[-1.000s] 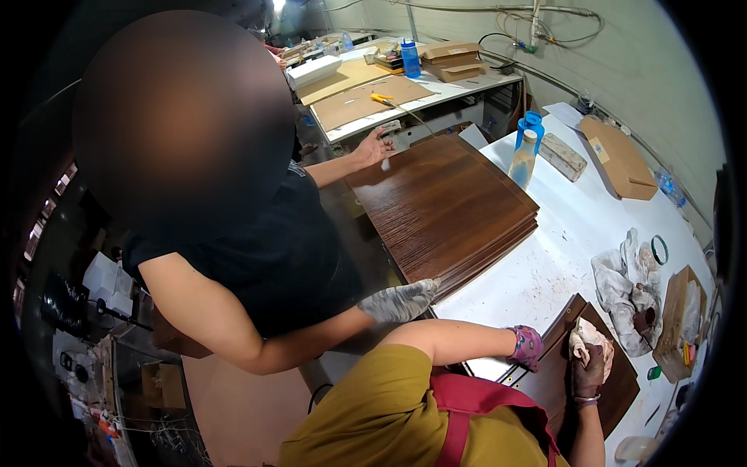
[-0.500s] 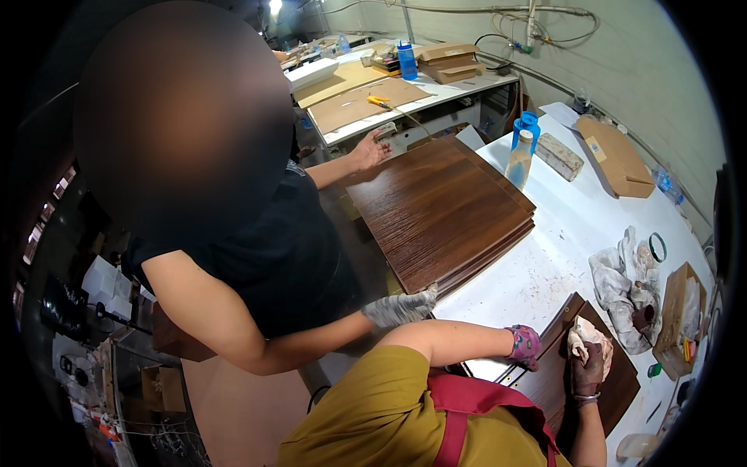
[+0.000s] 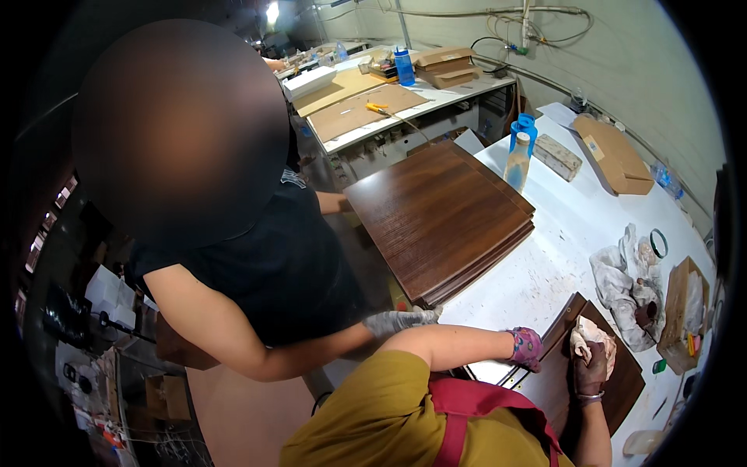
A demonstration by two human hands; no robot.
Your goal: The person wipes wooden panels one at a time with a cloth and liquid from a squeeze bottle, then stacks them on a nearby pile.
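My right hand [image 3: 590, 370], in a stained brownish glove, is closed on a crumpled pale cloth [image 3: 585, 339]. The cloth presses on the face of a dark brown wooden panel [image 3: 556, 380] lying on the white table. At that panel's left edge is my left hand [image 3: 527, 348] in a purple patterned glove, its fingers curled over the edge strip. Part of the panel is hidden under my arms and apron. Farther off, a stack of similar dark brown panels [image 3: 436, 218] overhangs the table's left side. A co-worker's grey-gloved hand [image 3: 401, 320] is at its near corner.
The co-worker in a black shirt [image 3: 257, 272] stands close on my left. On the white table [image 3: 498, 280] are a blue-capped bottle [image 3: 517, 162], a stone-like block [image 3: 558, 157], a flattened carton [image 3: 615, 156], grey rags [image 3: 615, 284] and an open cardboard box [image 3: 682, 315].
The co-worker's far hand, earlier raised open beside the stack's far corner, has dropped out of sight behind the stack. My hands stay at the panel, almost unmoved.
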